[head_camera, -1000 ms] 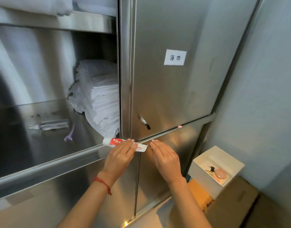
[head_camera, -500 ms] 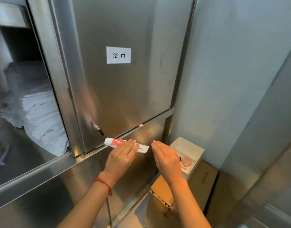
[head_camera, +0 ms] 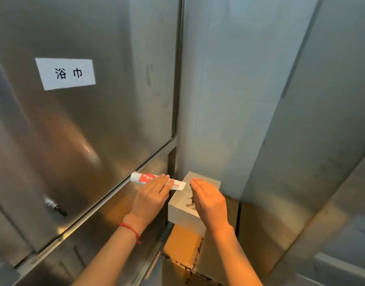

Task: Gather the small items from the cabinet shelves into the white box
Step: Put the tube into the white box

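Head view: both forearms reach forward and down from the bottom edge, palms facing away from the camera. Left hand [head_camera: 151,196], red string bracelet [head_camera: 130,229] on the wrist, holds a red-and-white tube [head_camera: 145,178] crosswise; fingers are nearly straight and lie over the tube's middle, thumb hidden underneath, so it cannot be told if it grips. Cap end of the tube sticks out left of the fingers, flat crimped end sticks out right, reaching over the left rim of the white box [head_camera: 183,212]. Right hand [head_camera: 208,202] is flat, fingers straight and together, holding nothing, hovering over the box opening and hiding most of its inside; a few small dark items show at its left edge, too covered to identify. Fingertips of the two hands are near each other, not touching. Box sits on a cardboard carton [head_camera: 183,244] in the corner beside the steel cabinet [head_camera: 95,131]. Cabinet door is closed, with a white paper label [head_camera: 65,73] and a key [head_camera: 53,205] in the lock.
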Action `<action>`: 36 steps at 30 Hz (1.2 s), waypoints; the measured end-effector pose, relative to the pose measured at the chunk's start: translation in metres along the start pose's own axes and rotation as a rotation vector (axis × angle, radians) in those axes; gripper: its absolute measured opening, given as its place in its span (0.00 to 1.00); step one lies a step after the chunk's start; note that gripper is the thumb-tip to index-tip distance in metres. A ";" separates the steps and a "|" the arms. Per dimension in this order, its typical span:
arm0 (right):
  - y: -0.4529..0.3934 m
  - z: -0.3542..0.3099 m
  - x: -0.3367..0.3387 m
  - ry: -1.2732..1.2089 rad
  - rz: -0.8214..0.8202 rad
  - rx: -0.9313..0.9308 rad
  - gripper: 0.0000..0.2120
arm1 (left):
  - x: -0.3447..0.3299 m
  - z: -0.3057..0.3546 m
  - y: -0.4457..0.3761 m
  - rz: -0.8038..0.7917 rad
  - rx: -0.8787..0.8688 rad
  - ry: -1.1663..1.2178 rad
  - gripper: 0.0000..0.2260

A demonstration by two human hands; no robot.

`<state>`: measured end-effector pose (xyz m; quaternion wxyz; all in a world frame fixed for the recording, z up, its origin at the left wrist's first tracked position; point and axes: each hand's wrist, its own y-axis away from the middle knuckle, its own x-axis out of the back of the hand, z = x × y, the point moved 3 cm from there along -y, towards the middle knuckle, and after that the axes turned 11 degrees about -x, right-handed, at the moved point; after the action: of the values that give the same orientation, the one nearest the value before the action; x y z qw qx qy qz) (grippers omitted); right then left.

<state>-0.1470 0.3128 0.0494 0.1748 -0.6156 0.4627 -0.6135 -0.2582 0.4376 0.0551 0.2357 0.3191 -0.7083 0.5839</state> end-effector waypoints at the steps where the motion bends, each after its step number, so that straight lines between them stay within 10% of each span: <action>1: -0.002 0.003 -0.001 0.006 0.003 -0.012 0.18 | -0.004 -0.002 -0.004 0.004 -0.009 0.006 0.25; 36: -0.062 0.121 -0.090 0.156 -0.010 -0.212 0.22 | -0.173 -0.059 -0.093 -0.020 -0.085 0.247 0.28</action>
<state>0.0026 0.3727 0.0222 0.0691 -0.5833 0.5341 -0.6080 -0.0737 0.5154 0.0080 0.3402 0.2417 -0.6948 0.5858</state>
